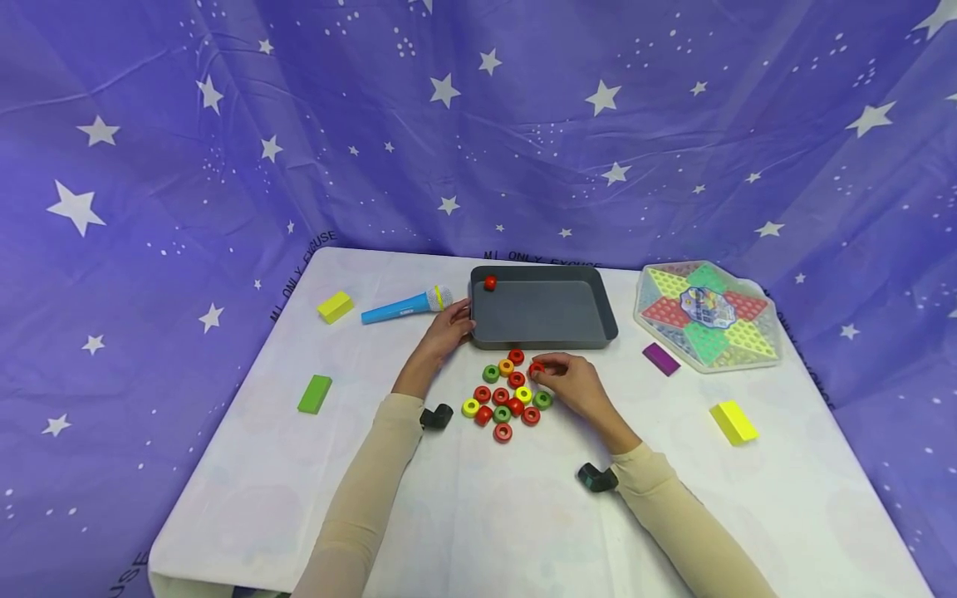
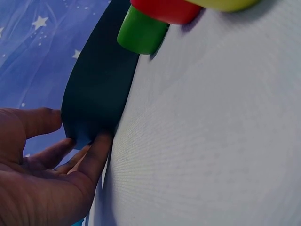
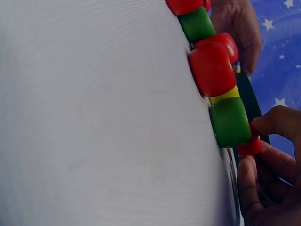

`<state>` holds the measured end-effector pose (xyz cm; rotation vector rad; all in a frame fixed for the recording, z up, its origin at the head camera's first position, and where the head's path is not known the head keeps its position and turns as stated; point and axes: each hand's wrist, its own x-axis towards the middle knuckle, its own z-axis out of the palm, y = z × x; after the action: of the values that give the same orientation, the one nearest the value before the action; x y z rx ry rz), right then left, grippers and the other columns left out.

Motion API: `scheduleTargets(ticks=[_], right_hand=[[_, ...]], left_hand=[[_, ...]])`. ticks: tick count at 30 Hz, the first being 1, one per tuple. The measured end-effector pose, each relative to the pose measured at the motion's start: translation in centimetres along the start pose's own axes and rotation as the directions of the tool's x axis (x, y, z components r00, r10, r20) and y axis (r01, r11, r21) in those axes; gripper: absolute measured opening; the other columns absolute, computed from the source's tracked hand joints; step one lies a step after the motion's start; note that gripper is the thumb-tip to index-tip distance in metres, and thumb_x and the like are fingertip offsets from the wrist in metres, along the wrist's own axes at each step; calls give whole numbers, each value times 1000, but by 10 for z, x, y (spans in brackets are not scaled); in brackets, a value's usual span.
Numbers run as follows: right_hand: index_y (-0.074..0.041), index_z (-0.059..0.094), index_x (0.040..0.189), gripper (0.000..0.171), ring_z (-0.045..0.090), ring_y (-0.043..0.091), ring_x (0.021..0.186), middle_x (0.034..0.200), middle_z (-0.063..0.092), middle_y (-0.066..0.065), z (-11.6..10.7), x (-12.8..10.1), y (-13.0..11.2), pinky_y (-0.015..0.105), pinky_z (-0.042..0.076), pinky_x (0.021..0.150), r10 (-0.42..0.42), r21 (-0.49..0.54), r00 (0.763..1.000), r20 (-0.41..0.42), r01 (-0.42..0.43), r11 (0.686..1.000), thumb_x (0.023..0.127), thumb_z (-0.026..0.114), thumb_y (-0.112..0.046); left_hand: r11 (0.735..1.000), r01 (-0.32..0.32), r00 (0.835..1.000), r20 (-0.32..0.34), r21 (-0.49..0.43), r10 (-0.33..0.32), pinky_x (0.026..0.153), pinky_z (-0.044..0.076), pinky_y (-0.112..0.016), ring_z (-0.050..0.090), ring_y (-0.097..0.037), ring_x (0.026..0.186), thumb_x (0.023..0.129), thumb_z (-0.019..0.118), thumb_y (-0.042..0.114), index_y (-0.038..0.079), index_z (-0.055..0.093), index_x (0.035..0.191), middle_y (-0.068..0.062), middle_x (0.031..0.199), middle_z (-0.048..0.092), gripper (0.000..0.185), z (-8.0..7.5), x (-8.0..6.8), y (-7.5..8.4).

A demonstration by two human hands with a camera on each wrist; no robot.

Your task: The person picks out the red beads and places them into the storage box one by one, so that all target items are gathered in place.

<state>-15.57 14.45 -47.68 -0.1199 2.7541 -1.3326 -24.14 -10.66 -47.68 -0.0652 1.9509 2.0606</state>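
My left hand (image 1: pixel 449 328) holds the left side of a dark grey tray (image 1: pixel 538 342); in the left wrist view its thumb is at the rim and its fingers lie low against the wall. A red bead (image 1: pixel 490 283) sits in the tray's far left corner. My right hand (image 1: pixel 574 382) pinches another red bead (image 3: pixel 253 141) between thumb and fingers, just in front of the tray. Beside that hand lies a loose group of red, green, yellow and orange ring-shaped beads, among them a green bead (image 1: pixel 542 400) and a yellow bead (image 1: pixel 523 394).
A blue toy microphone (image 1: pixel 396 309) lies left of the tray. Yellow (image 1: pixel 336 307) and green (image 1: pixel 315 394) blocks are farther left. To the right are a hexagonal star-patterned game board (image 1: pixel 706 320), a purple block (image 1: pixel 661 359) and a yellow block (image 1: pixel 734 423).
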Motion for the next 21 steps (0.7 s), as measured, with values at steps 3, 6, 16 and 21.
scheduleTargets(ticks=[3, 6, 16, 21], right_hand=[[-14, 73, 108, 28, 57, 15, 76, 85, 69, 3, -5, 0, -1, 27, 45, 66, 3, 27, 1000, -4, -3, 1000, 83, 75, -27], [-14, 73, 110, 30, 58, 13, 76, 86, 69, 3, -13, 0, -5, 23, 44, 61, 9, 61, 1000, -9, -9, 998, 83, 74, -27], [-11, 70, 116, 32, 62, 18, 84, 95, 70, 8, -42, 13, -28, 24, 50, 66, 0, 185, 1000, -12, 2, 983, 85, 71, -20], [-13, 69, 119, 34, 63, 14, 89, 104, 70, 10, -54, 31, -35, 23, 50, 74, 19, 213, 1000, -7, -17, 977, 87, 70, -24]], left_hand=[[1000, 6, 1000, 2, -4, -6, 107, 42, -42, 43, -22, 134, 96, 51, 3, 13, 35, 150, -11, 149, 41, 57, -1, 0, 0], [1000, 5, 1000, 7, -16, -5, 107, 41, -43, 42, -23, 135, 96, 51, 2, 13, 34, 150, -11, 149, 41, 58, 0, 0, 0], [999, -6, 1000, 6, -33, 7, 107, 40, -44, 42, -25, 135, 96, 50, 1, 12, 33, 150, -13, 149, 39, 58, -2, 0, -1], [999, -1, 1000, 8, -37, 2, 107, 40, -44, 42, -25, 135, 96, 50, 1, 12, 34, 150, -13, 149, 40, 57, 0, 0, -2]])
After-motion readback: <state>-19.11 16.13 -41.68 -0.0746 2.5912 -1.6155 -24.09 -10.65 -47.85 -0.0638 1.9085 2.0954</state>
